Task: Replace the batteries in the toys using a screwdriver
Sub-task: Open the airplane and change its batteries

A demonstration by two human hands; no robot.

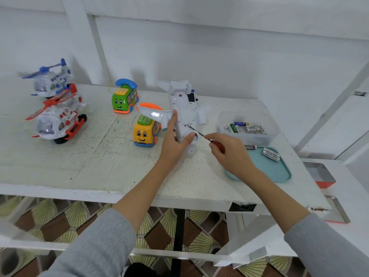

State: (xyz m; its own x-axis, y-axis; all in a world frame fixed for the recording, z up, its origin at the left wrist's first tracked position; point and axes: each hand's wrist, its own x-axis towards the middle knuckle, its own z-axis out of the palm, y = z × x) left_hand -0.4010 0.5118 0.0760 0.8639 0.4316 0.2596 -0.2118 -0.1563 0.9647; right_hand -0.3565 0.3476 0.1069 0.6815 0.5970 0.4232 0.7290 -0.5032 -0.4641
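A white toy airplane (183, 108) lies belly-up on the white table (99, 156), its tail pointing away from me. My left hand (173, 142) grips its nose end, thumb on one side and fingers on the other. My right hand (229, 154) holds a red-handled screwdriver (211, 141); the thin shaft points up and left, and its tip touches the plane's underside near the battery cover. A clear plastic box (225, 118) to the right holds several batteries (246, 127). Three more batteries (270, 154) lie on a teal tray (277, 170) near my right hand.
A yellow bus phone toy (144, 132) stands just left of the plane, a green one (123, 99) behind it. Two toy helicopters, red (60, 118) and blue (53, 80), stand at far left. Beyond the table's right edge is a lower surface with a metal tray (321, 174).
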